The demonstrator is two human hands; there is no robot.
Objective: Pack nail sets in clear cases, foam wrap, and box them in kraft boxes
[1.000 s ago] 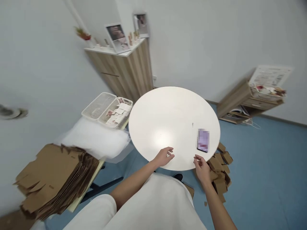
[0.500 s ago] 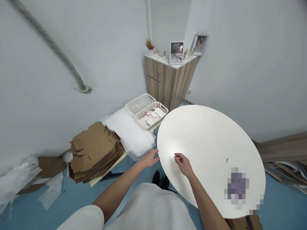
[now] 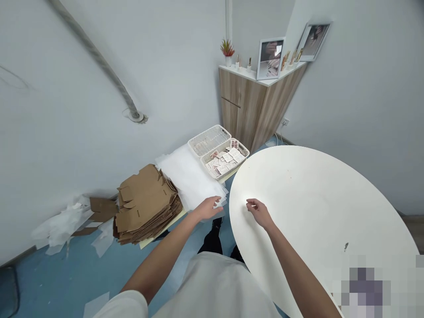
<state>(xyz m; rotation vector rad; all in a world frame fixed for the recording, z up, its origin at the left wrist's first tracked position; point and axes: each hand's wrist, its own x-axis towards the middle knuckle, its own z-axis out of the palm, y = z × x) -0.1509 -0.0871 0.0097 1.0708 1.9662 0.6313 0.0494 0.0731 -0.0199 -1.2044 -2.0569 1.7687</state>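
Observation:
My left hand (image 3: pixel 209 207) is held out over the right edge of a stack of white translucent sheets (image 3: pixel 187 176), fingers apart and nothing in them. Above the left part of the round white table (image 3: pixel 298 198) is my right hand (image 3: pixel 260 213), its fingers bent and loosely apart, also holding nothing. Left of the sheets lies a pile of flattened brown cardboard boxes (image 3: pixel 145 194). Behind the sheets are two white baskets, one with clear packets (image 3: pixel 208 140) and one full of small printed cards (image 3: pixel 227 161).
A wooden cabinet (image 3: pixel 251 106) stands in the corner with picture frames (image 3: pixel 270 59), a small plant (image 3: pixel 227 49) and little bottles on top. Scraps of white wrap (image 3: pixel 64 223) and cardboard lie on the floor at left. A blurred patch covers the table's lower right.
The view has shifted, and cabinet and baskets now appear further right. A foot has stepped forward beside the table. Both hands stay empty, my left one now over the edge of the sheets.

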